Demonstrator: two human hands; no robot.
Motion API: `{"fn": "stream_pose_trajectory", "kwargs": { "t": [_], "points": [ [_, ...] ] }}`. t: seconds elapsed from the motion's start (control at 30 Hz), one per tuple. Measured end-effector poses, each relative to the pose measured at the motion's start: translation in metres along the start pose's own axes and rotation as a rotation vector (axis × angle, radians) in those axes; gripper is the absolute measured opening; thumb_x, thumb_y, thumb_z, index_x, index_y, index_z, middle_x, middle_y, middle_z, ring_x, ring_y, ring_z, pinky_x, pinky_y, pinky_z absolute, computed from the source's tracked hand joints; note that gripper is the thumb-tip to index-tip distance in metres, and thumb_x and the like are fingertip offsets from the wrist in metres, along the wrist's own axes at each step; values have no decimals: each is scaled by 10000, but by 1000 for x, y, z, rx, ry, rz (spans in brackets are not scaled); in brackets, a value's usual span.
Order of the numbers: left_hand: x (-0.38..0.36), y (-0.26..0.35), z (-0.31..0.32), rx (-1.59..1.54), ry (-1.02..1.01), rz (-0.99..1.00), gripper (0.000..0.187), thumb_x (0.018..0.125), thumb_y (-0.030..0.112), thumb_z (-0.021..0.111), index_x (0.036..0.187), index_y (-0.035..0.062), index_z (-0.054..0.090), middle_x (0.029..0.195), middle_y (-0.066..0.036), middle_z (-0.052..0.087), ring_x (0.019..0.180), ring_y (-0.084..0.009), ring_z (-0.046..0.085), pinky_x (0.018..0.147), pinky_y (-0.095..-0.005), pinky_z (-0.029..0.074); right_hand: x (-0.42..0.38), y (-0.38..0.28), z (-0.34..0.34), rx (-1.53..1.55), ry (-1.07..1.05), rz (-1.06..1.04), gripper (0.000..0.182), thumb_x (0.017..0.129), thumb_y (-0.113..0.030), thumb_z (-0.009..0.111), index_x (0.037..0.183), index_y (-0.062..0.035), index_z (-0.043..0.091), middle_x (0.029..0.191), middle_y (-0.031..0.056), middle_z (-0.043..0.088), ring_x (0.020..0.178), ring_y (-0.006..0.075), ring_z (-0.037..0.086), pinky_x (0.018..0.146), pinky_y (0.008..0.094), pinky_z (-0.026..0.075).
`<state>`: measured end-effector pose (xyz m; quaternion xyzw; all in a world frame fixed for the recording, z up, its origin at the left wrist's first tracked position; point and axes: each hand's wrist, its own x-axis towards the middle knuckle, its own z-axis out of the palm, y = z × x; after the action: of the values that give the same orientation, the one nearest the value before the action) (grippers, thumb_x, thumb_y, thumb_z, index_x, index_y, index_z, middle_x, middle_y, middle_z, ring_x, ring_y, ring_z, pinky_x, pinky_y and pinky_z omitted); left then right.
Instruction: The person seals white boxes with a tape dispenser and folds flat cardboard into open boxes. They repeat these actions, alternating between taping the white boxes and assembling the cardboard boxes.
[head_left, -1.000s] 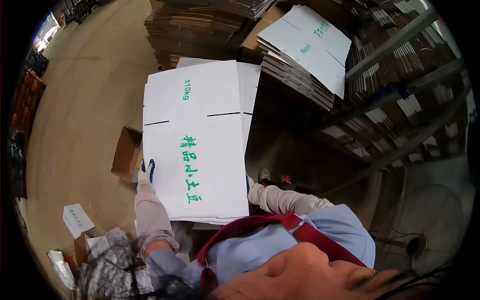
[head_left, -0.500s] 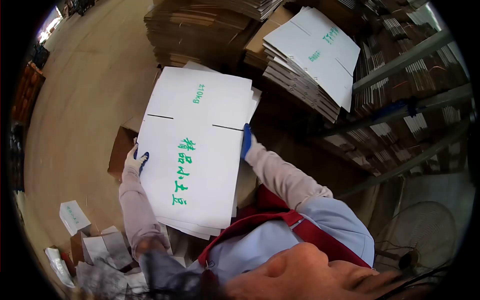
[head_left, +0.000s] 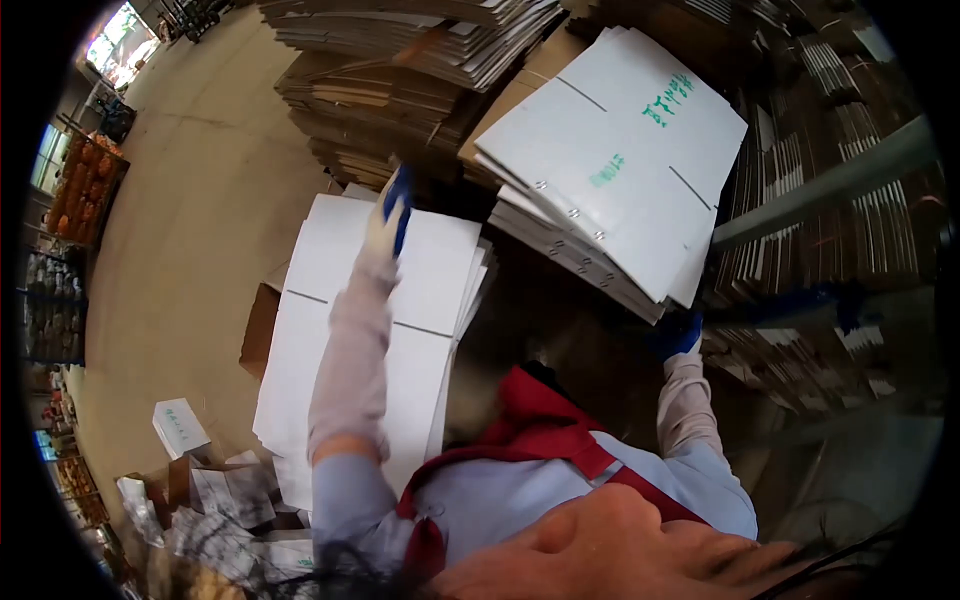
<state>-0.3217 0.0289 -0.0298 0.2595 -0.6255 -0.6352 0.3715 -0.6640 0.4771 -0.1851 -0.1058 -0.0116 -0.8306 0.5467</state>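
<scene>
My left hand [head_left: 392,212], in a white and blue glove, reaches across the far part of a stack of white cardboard sheets [head_left: 440,270]. Its fingers are stretched out and it holds nothing. Slots show in the top sheet; my forearm covers its middle. My right hand [head_left: 682,338], gloved as well, is at the near corner of a second stack of white flattened cartons [head_left: 620,130], which bears green lettering. Blur and shadow smear the right fingers, so I cannot tell whether they grip the corner.
Tall piles of brown flattened cardboard [head_left: 385,85] rise behind both stacks. A metal rail [head_left: 830,180] runs along the right, with more bundled cardboard beyond it. Small white boxes [head_left: 182,428] and opened cartons lie at the lower left. Orange-filled racks [head_left: 85,190] stand far left.
Both hands have left the edges of the near stack. My left hand has moved up and right over it; my right hand has swung right to the second stack. The view has shifted.
</scene>
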Motion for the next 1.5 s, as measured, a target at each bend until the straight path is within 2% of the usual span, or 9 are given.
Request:
{"fn": "stream_pose_trajectory", "kwargs": {
  "t": [0.07, 0.27, 0.3, 0.4, 0.47, 0.67, 0.93, 1.27, 1.5],
  "points": [
    [85, -35, 42, 94, 39, -9, 484, 950, 301, 484, 1350, 38, 412, 1297, -79, 500, 1155, -158, 474, 977, -254, 343, 45, -12, 47, -494, 760, -198, 521, 893, -495, 418, 1254, -128, 497, 1268, 89, 524, 1164, 296, 484, 1004, 461, 367],
    [151, -95, 97, 17, -24, -551, 531, 751, 376, 741, 1112, 5, 619, 980, -81, 665, 896, -139, 601, 806, -256, 462, 100, -29, 44, -702, 773, -191, 520, 954, -437, 373, 1340, -89, 401, 1305, 79, 484, 1161, 268, 480, 1006, 380, 370],
    [128, -55, 114, 359, -27, -523, 508, 760, 364, 736, 1101, 5, 623, 986, -69, 658, 887, -136, 591, 756, -263, 472, 109, -23, 66, -633, 719, -151, 525, 954, -443, 370, 1344, -93, 394, 1304, 80, 485, 1156, 274, 483, 1000, 384, 375],
    [106, -45, 126, 91, -97, -539, 585, 758, 388, 735, 1192, 31, 573, 935, -39, 644, 780, -127, 582, 687, -263, 486, 97, -28, 61, -519, 653, -47, 533, 951, -451, 360, 1355, -104, 379, 1330, 83, 462, 1181, 297, 457, 1017, 413, 352],
    [107, -13, 125, 190, -105, -924, 574, 767, 406, 719, 1244, 137, 546, 918, -24, 633, 781, -128, 586, 660, -290, 499, 106, -26, 62, -464, 800, -82, 551, 947, -463, 351, 1367, -107, 368, 1378, 86, 412, 1238, 304, 401, 1048, 426, 305],
    [93, -60, 126, 181, -60, -486, 625, 775, 417, 700, 1265, 74, 518, 1015, -42, 630, 890, -103, 579, 782, -266, 475, 100, -38, 54, -594, 834, 50, 563, 952, -458, 344, 1385, -98, 343, 1418, 76, 372, 1271, 294, 365, 1067, 414, 272],
    [44, -37, 120, 243, -147, -503, 853, 784, 558, 606, 1386, 20, 333, 1355, -131, 444, 1244, -215, 409, 1045, -281, 285, 93, -57, 54, -702, 820, 124, 542, 951, -446, 355, 1367, -99, 371, 1393, 76, 402, 1255, 290, 384, 1058, 413, 286],
    [50, -39, 128, -83, -72, -502, 497, 830, 229, 671, 1235, -17, 520, 1059, -18, 626, 950, -85, 555, 844, -210, 438, 97, -60, 33, -668, 675, 97, 516, 951, -431, 368, 1344, -100, 406, 1362, 76, 440, 1236, 286, 409, 1047, 411, 304],
    [26, -47, 120, 296, 36, -344, 546, 786, 354, 691, 1171, -9, 557, 1036, -106, 646, 930, -165, 596, 847, -258, 455, 85, -70, 5, -630, 444, 61, 498, 950, -421, 378, 1328, -101, 430, 1340, 76, 466, 1222, 284, 426, 1040, 410, 316]
  ]
}}
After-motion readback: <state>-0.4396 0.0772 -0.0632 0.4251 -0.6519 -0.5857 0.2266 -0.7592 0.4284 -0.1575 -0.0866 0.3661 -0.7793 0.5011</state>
